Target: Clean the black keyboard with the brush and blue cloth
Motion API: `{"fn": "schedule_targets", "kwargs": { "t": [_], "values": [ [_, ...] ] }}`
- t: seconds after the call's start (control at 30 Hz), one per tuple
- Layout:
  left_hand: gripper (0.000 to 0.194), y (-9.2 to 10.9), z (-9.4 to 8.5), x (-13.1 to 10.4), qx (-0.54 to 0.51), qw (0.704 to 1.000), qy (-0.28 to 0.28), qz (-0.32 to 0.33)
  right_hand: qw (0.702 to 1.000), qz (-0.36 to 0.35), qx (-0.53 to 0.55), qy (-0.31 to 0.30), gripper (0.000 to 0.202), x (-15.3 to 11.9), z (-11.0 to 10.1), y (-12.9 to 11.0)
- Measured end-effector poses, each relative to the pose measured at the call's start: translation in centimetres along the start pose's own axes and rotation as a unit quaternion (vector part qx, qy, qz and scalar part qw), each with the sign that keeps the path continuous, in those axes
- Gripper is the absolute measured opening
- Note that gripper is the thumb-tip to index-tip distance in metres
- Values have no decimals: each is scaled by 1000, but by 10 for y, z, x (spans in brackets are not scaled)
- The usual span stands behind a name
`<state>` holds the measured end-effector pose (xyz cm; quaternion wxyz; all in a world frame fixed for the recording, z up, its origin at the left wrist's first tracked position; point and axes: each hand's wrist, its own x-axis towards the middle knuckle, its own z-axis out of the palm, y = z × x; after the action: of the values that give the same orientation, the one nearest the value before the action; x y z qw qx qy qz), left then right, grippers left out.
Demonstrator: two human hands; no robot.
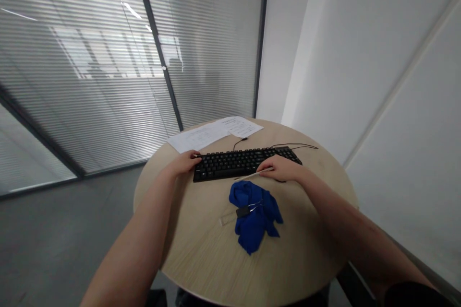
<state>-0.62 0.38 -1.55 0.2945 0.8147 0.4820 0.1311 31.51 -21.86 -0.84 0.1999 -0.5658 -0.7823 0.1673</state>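
Observation:
A black keyboard [230, 164] lies across the round wooden table. At its left end, my left hand [185, 161] grips the upper left corner between thumb and fingers. My right hand [277, 168] is over the keyboard's lower right part, its fingers pinching a thin, light-coloured stick [251, 175] that points left along the front edge. Just in front of the keyboard is a crumpled blue cloth [254, 230]. On the cloth rests a small black clip-like object [243, 211] with metal wire arms, and a pale, thin frame-like piece [226, 219] sits at its left.
White printed sheets [205, 135] lie at the table's back left. Behind the keyboard are a short black cable [240, 141] and a longer one reaching right. The table's round edge [355, 192] nears a white wall at right; glass partitions with blinds stand behind.

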Motion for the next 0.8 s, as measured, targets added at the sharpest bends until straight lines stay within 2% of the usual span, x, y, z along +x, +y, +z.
{"fn": "schedule_targets", "kwargs": {
  "t": [0.17, 0.3, 0.4, 0.5, 0.67, 0.8],
  "values": [
    [41, 2, -1, -1, -5, 1000, 4, -5, 998, -21, -59, -23, 27, 4, 9, -11],
    [44, 5, 0, -4, -10, 1000, 14, -13, 993, -46, -108, -3, 31, 4, 11, -12],
    [41, 4, 1, -4, 3, 1000, 24, -9, 992, -66, -110, 20, 26, 2, 7, -18],
    [42, 0, 2, 1, 29, 999, 38, -4, 993, -70, -95, 2, 23, 0, 5, -31],
    [47, -3, -2, 6, 133, 982, 131, -2, 992, -65, -85, -72, 35, 1, 15, -45],
    [44, 1, -6, 3, 156, 970, 186, 19, 992, -59, -65, -85, 23, 5, 26, -46]
  ]
}}
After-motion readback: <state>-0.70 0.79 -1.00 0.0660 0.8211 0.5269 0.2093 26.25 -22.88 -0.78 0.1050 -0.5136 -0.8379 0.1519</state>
